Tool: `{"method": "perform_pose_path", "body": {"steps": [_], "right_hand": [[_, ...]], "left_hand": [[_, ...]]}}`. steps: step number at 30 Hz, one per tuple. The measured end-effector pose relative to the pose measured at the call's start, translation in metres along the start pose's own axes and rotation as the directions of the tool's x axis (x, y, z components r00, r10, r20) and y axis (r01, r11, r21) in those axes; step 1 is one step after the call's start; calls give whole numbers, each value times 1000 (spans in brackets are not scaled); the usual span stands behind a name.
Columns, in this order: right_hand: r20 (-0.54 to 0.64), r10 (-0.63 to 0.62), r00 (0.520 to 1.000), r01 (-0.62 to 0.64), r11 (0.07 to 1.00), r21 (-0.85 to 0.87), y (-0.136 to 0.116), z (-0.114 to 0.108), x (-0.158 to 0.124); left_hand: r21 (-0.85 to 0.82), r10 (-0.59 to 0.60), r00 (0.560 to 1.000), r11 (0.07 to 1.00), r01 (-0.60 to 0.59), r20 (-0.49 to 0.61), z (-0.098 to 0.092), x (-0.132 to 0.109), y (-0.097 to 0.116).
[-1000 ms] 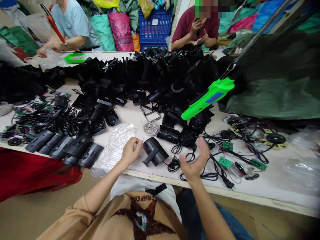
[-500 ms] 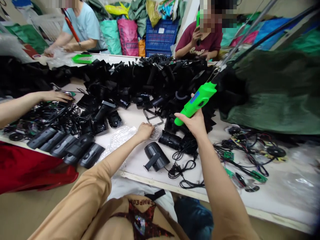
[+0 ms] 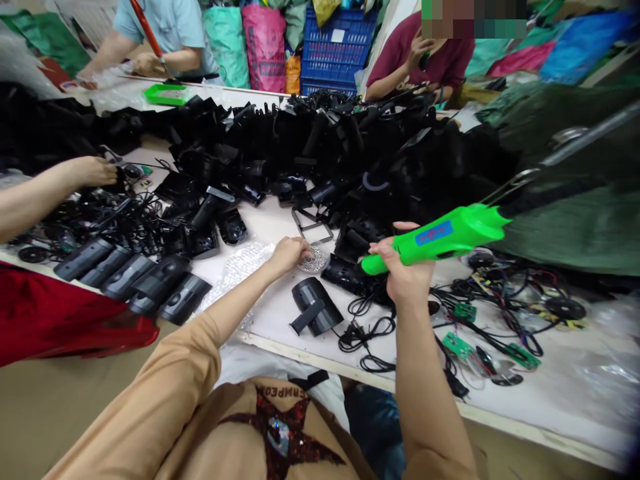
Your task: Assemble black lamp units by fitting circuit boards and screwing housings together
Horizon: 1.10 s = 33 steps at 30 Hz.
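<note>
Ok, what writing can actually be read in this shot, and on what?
"CAMPEO", upside down on the tan shirt, further letters unclear.
Blue label on the green handheld tool: too blurred to read.
White label on the blue plastic crate: too small to read.
Pink sack print: too blurred.

Blue crate (image 3: 339, 50), pink sack (image 3: 264, 50), green tray (image 3: 165, 95)

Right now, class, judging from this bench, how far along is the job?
Early, it seems. Done: a row of dark housings lies lined up along the near edge. In hand: the right hand grips a bright green handheld tool, and the left hand touches a patch of small metal pieces. Left: a large heap of black plastic parts, and loose cables with green circuit boards.
</note>
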State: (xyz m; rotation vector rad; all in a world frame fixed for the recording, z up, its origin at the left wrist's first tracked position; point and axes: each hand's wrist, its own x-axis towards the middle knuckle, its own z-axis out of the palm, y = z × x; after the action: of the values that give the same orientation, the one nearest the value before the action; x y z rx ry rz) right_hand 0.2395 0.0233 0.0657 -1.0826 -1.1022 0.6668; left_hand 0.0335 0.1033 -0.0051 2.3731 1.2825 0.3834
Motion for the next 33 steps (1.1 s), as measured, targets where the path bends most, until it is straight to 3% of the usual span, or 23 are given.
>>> {"method": "perform_pose_path", "body": {"steps": [3,5,8,11,14,17,22,33], "right_hand": [[-98,3,995,3,998,57,-10,5,-14],[-159,-27,987,45,993,112,-21,8,-24],[-187,-93,978,132,969,207,-38,9,-39],[-182,-144,973,187,950,249,-52,8,-53],[-153,-173,973,207,947,244,-66,10,-67],[-82,-143,986,161,948,275,-75,15,-80],[18,-86,996,74,934,349,-78,26,-91],[50,-77,996,55,939,339,-79,28,-92]], "left_hand": [[-62,-3,999,998,0,-40,-5,-5,5],[-213,-19,996,977,-1,-92,-12,-16,14],[-486,-50,991,874,-15,-121,-23,-47,31],[-545,-31,998,838,-8,-63,-30,-84,50],[-452,-8,999,892,-11,-40,-30,-112,63],[-321,66,997,944,-79,-50,-27,-125,71],[-87,255,966,962,-259,-49,-28,-126,77],[74,319,947,944,-322,48,-32,-124,78]]}}
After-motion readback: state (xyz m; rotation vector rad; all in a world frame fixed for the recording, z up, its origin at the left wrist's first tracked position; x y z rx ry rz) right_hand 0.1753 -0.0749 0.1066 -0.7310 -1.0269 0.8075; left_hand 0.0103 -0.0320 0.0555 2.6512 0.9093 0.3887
